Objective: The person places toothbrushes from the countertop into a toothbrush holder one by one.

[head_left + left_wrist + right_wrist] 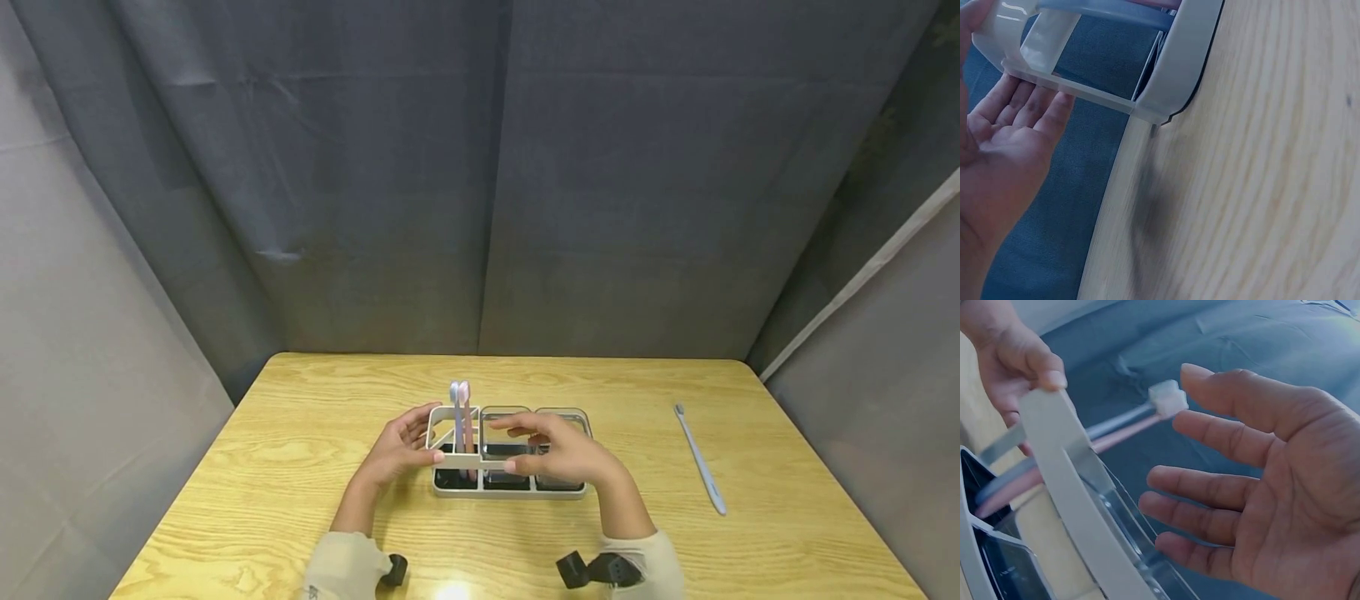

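Spreading under grey curtains point(495, 167), a wooden table point(300, 467) bears a holder point(510, 487); left hand point(397, 454) grips its end, right hand point(566, 454) hovers relaxed.

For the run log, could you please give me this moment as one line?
left hand: holds organizer end | right hand: open above it | two toothbrushes: upright in left slot | third toothbrush: on table
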Motion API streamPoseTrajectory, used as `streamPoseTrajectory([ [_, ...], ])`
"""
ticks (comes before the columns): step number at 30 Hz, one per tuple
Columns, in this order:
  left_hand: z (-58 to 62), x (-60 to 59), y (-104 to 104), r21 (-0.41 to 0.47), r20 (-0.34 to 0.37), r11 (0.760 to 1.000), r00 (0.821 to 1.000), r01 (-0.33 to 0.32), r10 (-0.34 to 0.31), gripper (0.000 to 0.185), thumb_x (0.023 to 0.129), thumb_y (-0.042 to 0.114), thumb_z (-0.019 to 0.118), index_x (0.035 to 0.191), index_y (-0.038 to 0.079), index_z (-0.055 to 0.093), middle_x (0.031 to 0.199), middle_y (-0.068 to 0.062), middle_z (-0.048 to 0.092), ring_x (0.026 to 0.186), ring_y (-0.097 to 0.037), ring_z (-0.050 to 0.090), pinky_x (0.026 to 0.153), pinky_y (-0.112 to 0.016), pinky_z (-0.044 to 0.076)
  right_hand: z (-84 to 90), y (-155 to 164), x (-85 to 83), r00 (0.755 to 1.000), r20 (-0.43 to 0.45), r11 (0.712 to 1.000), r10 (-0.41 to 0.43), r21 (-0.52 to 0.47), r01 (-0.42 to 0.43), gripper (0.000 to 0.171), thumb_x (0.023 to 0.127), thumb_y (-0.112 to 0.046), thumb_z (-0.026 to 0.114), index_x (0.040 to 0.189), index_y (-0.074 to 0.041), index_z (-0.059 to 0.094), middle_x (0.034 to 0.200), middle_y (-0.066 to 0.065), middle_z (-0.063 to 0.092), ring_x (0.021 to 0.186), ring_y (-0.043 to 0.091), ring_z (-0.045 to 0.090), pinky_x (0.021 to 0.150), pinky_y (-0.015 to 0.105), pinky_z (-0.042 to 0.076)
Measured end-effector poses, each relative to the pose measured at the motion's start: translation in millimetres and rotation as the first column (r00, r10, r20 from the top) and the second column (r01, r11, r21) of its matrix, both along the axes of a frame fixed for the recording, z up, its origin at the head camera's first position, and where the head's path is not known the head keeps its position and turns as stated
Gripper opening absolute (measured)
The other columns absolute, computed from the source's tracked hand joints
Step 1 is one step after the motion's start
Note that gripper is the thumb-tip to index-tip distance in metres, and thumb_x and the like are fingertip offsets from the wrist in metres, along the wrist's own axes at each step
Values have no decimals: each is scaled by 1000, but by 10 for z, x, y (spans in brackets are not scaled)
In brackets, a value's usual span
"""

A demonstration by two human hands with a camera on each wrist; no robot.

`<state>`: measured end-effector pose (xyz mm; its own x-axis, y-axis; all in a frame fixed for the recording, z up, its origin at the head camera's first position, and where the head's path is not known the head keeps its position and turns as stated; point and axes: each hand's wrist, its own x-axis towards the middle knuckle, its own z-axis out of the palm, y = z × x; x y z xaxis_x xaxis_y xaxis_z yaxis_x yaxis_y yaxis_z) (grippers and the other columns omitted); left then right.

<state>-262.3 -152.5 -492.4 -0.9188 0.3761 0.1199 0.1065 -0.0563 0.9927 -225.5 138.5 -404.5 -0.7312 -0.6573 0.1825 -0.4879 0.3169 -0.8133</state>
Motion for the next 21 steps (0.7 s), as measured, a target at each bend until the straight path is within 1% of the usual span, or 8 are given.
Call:
streamPoseTrajectory([
  [4,7,-1,-1,-1,-4,1000,1000,2,-2,76,71,-1,78,137,2,42,136,-19,44,128,-31,38,105,-36,30,15,107,6,1000,13,1000,-13,-23,13,52,82,-22,72,128,-6,54,128,8,54,114,35,50,90,57,41],
  [9,3,-6,-11,-1,-3,1000,1000,7,-7,75,71,-2,77,137,1,41,134,-20,44,127,-32,38,106,-37,28,14,213,3,1000,17,999,-26,-44,26,50,82,-19,72,128,-8,55,128,10,54,113,34,51,91,56,41],
  [14,2,-29,-15,-12,0,1000,1000,4,-4,74,72,-3,76,137,1,41,134,-20,45,127,-30,38,106,-37,28,5,315,9,998,18,997,-53,-63,54,49,83,-13,71,128,-5,54,128,14,53,114,38,49,92,58,39],
  [21,21,-42,-20,-4,1,1000,1000,2,-2,75,70,-3,77,137,0,42,134,-19,46,127,-30,39,106,-37,29,-31,466,8,997,-1,994,-72,-83,72,51,84,-16,70,129,-2,52,131,15,51,115,38,48,90,59,39],
])
